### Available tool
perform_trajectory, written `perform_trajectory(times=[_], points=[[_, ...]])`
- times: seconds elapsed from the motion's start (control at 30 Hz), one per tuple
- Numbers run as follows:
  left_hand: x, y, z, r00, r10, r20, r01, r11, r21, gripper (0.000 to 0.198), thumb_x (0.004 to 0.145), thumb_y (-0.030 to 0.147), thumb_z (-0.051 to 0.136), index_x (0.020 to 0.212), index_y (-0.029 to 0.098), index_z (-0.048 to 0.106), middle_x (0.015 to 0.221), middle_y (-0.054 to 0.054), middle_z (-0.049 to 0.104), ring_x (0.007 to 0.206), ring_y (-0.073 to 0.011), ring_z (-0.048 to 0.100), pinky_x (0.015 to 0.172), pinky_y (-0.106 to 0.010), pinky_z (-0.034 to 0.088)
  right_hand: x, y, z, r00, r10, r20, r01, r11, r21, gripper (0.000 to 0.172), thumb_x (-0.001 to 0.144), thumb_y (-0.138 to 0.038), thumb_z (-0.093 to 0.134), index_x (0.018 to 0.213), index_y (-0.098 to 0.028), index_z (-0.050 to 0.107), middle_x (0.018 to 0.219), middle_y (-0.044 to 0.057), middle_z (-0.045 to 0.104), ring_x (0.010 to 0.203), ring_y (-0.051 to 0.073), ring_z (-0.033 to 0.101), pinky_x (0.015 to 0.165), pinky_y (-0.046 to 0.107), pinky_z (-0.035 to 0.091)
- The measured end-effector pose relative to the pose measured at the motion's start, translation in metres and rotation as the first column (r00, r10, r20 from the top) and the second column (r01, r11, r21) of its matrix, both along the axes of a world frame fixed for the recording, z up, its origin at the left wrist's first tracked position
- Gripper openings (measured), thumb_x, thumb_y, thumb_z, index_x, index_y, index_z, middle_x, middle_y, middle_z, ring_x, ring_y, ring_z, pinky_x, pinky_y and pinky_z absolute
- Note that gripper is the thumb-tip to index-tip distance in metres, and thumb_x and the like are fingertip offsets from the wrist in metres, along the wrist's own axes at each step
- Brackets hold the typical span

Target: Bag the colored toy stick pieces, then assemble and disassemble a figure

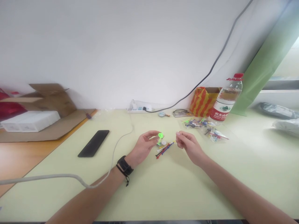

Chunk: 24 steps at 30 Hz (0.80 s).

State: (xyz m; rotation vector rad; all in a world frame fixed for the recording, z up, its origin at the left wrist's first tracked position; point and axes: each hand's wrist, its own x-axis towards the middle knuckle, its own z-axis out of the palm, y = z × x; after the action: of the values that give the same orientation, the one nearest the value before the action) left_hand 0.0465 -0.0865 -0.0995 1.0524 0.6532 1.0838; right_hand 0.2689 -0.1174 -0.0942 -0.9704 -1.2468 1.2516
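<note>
My left hand (144, 144), with a black watch on its wrist, pinches a small piece with a bright green round disc (160, 135) at its tip. My right hand (188, 143) hovers a little to the right, fingers curled in a pinch; what they hold is too small to make out. Between the hands, on the pale green table (163, 186), lies a small bundle of red, blue and yellow plastic sticks (164, 149).
A clear bag with several coloured plastic parts (205, 127) lies beyond my right hand. Behind it stand a water bottle (226, 99) and an orange-striped bag (202, 101). A black phone (93, 143) lies at left, a white cable (70, 177) crosses my forearm, and a power strip (139, 108) sits by the wall.
</note>
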Motion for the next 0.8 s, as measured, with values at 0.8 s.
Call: perform_trajectory(times=[0.8], points=[[0.006,-0.018,0.001,0.948,-0.081,-0.309,0.163,0.954,0.25,0.03,0.08,0.036,0.084,0.102,0.017,0.077,0.095,-0.01,0.077,0.083,-0.0231,0.072,0.064,-0.033,0.058,-0.007,-0.008,-0.008,0.825,0.083,0.559,-0.244,0.945,0.219,0.044,0.105,-0.054,0.037,0.074,-0.023,0.034,0.068,-0.003,0.037,0.063,0.015,0.036,0.059,0.029,0.03]])
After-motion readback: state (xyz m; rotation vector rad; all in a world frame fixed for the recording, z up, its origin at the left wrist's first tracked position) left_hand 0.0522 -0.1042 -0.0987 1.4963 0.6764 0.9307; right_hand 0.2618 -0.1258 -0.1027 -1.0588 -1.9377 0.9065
